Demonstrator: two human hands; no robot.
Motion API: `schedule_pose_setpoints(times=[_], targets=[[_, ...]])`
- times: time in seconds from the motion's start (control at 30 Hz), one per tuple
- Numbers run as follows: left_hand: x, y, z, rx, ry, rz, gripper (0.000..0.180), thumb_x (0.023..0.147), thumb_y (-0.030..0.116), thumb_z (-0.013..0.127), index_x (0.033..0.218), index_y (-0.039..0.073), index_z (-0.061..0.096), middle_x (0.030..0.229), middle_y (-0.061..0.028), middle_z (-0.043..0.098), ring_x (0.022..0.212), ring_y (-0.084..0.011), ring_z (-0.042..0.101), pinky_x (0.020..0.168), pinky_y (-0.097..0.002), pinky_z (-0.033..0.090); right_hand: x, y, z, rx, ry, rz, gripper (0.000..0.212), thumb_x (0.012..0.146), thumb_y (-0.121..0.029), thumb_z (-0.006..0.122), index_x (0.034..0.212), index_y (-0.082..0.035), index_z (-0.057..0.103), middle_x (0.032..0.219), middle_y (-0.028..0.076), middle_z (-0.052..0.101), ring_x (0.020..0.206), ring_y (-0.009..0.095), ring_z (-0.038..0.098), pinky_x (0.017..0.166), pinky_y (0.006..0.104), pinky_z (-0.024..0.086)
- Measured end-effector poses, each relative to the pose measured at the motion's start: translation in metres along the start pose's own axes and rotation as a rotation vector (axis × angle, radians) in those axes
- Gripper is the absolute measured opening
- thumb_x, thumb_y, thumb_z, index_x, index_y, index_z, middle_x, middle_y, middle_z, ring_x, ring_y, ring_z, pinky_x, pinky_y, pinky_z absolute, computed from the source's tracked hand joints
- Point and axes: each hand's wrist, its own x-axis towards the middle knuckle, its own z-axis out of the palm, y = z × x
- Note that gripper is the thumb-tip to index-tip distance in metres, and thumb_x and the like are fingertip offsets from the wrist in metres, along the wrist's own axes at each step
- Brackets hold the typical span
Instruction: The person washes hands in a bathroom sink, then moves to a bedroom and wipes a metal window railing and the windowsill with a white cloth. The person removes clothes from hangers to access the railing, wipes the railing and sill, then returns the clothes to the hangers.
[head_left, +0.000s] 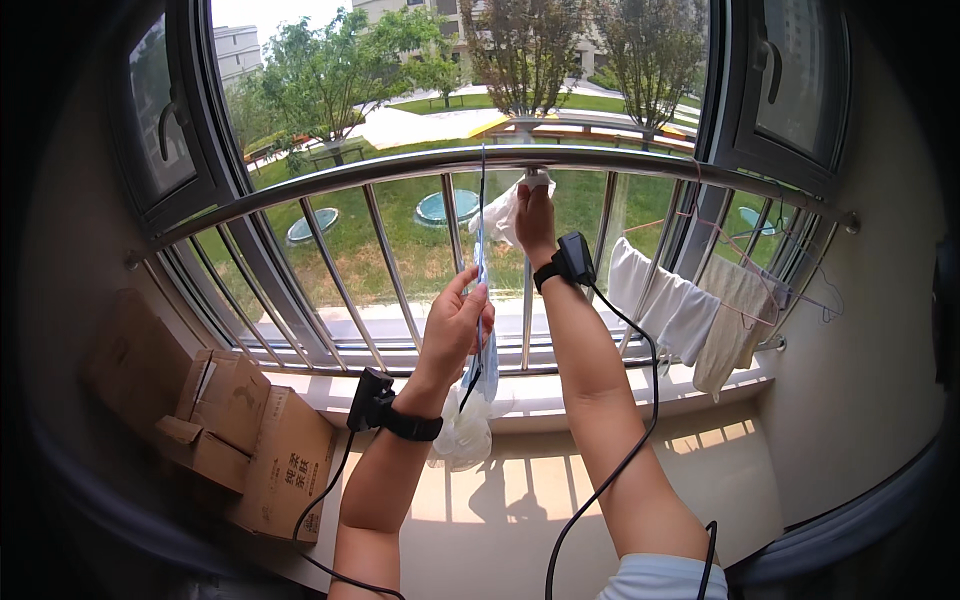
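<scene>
In front of the window railing, my left hand (455,325) is closed on a thin blue hanger (482,215), seen nearly edge-on. Light blue cloth (486,375) and a bunched white, thin cloth (462,435) hang below that hand. My right hand (537,215) is raised higher, just under the top rail (400,165), with its fingers closed on a white cloth (497,212). Part of this cloth sticks out above the fist, and the rest spreads to its left. The exact grip of the right fingers is hidden by the back of the hand.
Upright metal bars (393,260) run below the rail. To the right, a pink wire hanger (728,235) carries white cloth (655,290) and beige cloth (735,320). Cardboard boxes (285,460) are stacked at left. Black cables (625,455) trail from both wrist devices.
</scene>
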Motion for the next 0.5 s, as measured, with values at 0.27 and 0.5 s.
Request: schedule_pose_setpoints(times=[0.27,0.5], targets=[[-0.009,0.001,-0.007,-0.015,-0.013,0.144,0.064,0.091,0.021,0.061,0.139,-0.005,0.028,0.081,-0.0116,0.062,0.061,-0.0079,0.055,0.040,-0.0164,0.042,-0.240,0.128,-0.013,0.038,-0.221,0.398,0.025,0.091,-0.020,0.056,0.099,0.002,0.047,0.074,0.026,0.061,0.070,0.046,0.059,0.056,0.0466,0.044],[-0.020,0.002,-0.009,0.214,-0.059,0.211,0.060,0.089,0.010,0.062,0.138,-0.004,0.032,0.118,-0.0149,0.052,0.072,-0.0075,0.053,0.048,-0.0166,0.047,-0.388,0.225,-0.023,-0.047,-0.482,0.461,0.028,0.093,-0.025,0.051,0.097,0.002,0.055,0.079,0.015,0.063,0.073,0.026,0.063,0.065,0.0384,0.049]])
